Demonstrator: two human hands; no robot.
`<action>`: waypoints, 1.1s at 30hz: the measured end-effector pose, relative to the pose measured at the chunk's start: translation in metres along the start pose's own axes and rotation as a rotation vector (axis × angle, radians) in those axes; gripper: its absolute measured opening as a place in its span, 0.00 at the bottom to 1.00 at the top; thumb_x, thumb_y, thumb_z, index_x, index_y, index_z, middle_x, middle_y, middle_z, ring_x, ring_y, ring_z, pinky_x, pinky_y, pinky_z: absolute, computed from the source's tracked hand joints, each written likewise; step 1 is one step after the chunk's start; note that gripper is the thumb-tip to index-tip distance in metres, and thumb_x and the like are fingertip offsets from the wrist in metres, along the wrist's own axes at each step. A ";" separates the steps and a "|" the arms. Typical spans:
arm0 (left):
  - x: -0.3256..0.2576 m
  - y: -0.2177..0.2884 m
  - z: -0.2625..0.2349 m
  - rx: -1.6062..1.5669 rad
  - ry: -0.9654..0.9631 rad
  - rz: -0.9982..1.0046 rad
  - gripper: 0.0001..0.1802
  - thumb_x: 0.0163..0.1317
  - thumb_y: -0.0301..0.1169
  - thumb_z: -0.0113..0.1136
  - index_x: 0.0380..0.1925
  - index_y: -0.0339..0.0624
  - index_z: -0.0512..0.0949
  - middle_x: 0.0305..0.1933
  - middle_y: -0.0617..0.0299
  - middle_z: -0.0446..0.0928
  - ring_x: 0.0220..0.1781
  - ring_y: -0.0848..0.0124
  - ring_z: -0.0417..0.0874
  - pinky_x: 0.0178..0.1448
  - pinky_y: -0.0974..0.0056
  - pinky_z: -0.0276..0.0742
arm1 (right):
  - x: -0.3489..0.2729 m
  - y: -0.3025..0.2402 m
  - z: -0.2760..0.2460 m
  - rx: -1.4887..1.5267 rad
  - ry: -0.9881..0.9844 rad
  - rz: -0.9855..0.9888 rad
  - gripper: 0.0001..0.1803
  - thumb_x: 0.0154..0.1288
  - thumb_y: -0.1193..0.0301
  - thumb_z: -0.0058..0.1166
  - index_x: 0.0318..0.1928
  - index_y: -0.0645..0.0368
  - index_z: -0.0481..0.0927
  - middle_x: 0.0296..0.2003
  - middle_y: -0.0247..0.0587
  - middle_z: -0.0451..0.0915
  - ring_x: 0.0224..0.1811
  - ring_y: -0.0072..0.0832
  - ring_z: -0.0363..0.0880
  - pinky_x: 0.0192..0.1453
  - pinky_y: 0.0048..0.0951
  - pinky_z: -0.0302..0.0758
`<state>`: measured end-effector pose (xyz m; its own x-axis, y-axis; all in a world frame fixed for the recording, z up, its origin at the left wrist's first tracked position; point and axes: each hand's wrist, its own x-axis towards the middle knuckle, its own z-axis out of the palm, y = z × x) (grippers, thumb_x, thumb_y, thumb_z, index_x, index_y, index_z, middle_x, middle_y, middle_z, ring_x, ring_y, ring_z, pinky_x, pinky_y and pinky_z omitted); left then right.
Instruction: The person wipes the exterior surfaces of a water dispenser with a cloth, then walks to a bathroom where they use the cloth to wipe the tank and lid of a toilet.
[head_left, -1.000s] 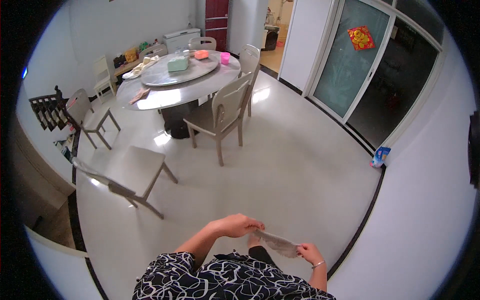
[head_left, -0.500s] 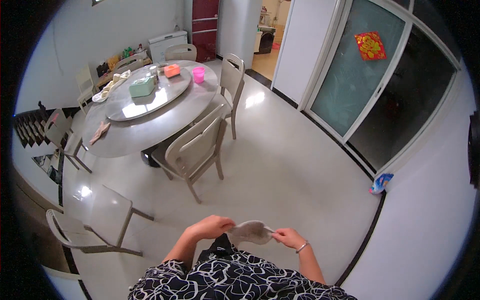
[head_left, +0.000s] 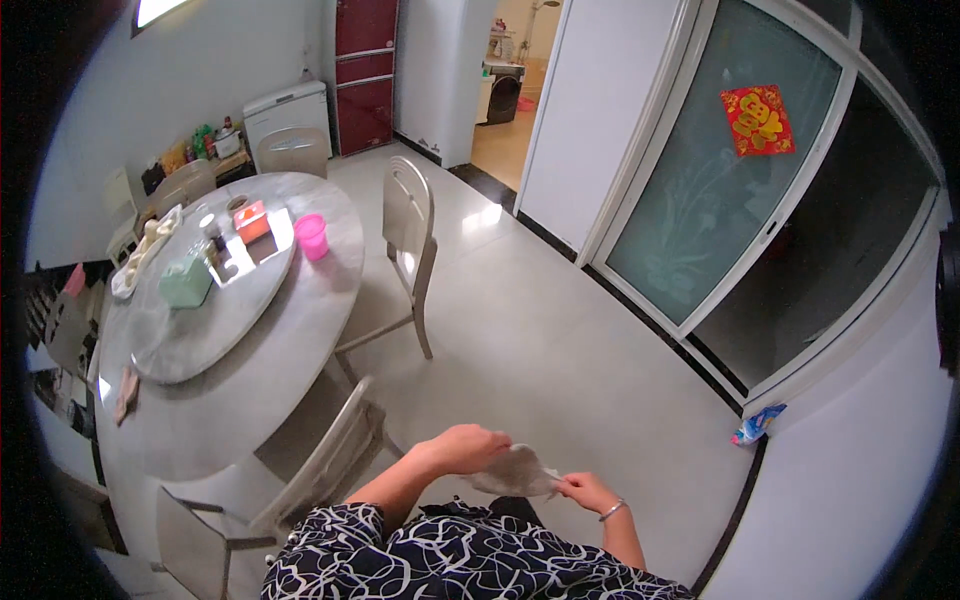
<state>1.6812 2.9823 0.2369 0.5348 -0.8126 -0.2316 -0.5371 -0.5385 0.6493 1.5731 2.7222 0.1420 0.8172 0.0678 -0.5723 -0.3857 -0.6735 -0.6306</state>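
Fingers of the left hand (head_left: pixel 468 447) curl over the near-left edge of a grey cloth (head_left: pixel 515 470), gripping it; fingers of the right hand (head_left: pixel 585 491) pinch the cloth's right end. Cloth hangs bunched and slightly slack between both hands, in front of the torso, above the pale floor (head_left: pixel 560 340). A bracelet (head_left: pixel 612 511) sits on the right wrist. Just below the hands, a black-and-white patterned shirt (head_left: pixel 450 555).

Left of the left hand, a beige chair (head_left: pixel 300 480), its back tilted toward the hand, seat tucked near a round grey table (head_left: pixel 250 370). On the table, farther up-left, a turntable (head_left: pixel 190 320) with a pink cup (head_left: pixel 312 237), an orange box (head_left: pixel 250 220) and a green box (head_left: pixel 186 283). A second chair (head_left: pixel 405 250) stands at the table's far side, well above the hands.

Right of the right hand, near the wall base, a small blue packet (head_left: pixel 757 424) on the floor. Up-right, a frosted glass sliding door (head_left: pixel 720 200) with a red and gold paper ornament (head_left: pixel 758 120). Far back, a red cabinet (head_left: pixel 362 75).
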 end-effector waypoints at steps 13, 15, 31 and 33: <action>0.266 -0.128 -0.183 -0.118 -0.043 0.000 0.13 0.56 0.33 0.43 0.40 0.43 0.69 0.36 0.51 0.73 0.37 0.52 0.73 0.40 0.56 0.68 | 0.292 -0.054 -0.254 -0.126 0.106 -0.056 0.18 0.51 0.56 0.46 0.25 0.60 0.75 0.19 0.42 0.74 0.21 0.28 0.69 0.29 0.28 0.67; 0.289 -0.154 -0.218 -0.214 0.028 -0.010 0.13 0.55 0.32 0.43 0.41 0.43 0.69 0.36 0.51 0.73 0.38 0.52 0.73 0.41 0.57 0.68 | 0.352 -0.097 -0.285 -0.204 0.024 -0.160 0.20 0.52 0.54 0.44 0.26 0.60 0.75 0.20 0.45 0.73 0.21 0.33 0.70 0.29 0.30 0.67; 0.528 -0.394 -0.461 -0.257 0.361 -0.311 0.14 0.56 0.35 0.43 0.41 0.46 0.71 0.37 0.53 0.74 0.39 0.55 0.73 0.42 0.59 0.68 | 0.742 -0.265 -0.463 -0.324 -0.212 -0.416 0.19 0.56 0.56 0.42 0.24 0.60 0.74 0.16 0.38 0.72 0.19 0.26 0.67 0.27 0.27 0.66; 0.553 -0.419 -0.485 -0.140 0.261 -0.298 0.14 0.56 0.34 0.42 0.41 0.48 0.71 0.37 0.54 0.74 0.38 0.56 0.74 0.42 0.60 0.69 | 0.774 -0.271 -0.496 -0.222 -0.154 -0.411 0.19 0.56 0.56 0.43 0.23 0.60 0.74 0.16 0.37 0.72 0.19 0.24 0.67 0.27 0.25 0.66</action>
<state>2.5187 2.8668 0.1884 0.8103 -0.5324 -0.2448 -0.2498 -0.6917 0.6776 2.5225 2.5923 0.1293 0.8033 0.4579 -0.3808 0.0699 -0.7075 -0.7033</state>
